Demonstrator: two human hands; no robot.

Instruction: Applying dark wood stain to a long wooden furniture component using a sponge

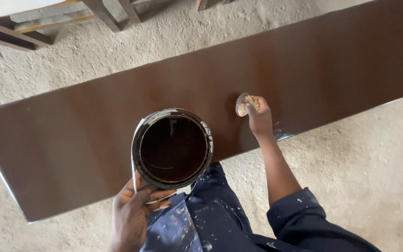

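Observation:
My left hand [134,207] grips a round tin can [172,148] from below and holds it above the near edge of a long dark-brown glossy board [71,135]. Dark brown liquid fills the can. My right hand [259,116] is closed on a small pale sponge pad [242,104] and presses it onto the board's surface, right of the can. The board runs from lower left to upper right across the view. My paint-spattered dark blue clothing [211,219] shows at the bottom.
Sandy concrete floor [364,158] surrounds the board. Wooden furniture legs and slats [33,28] stand at the top left, beyond the board's far edge.

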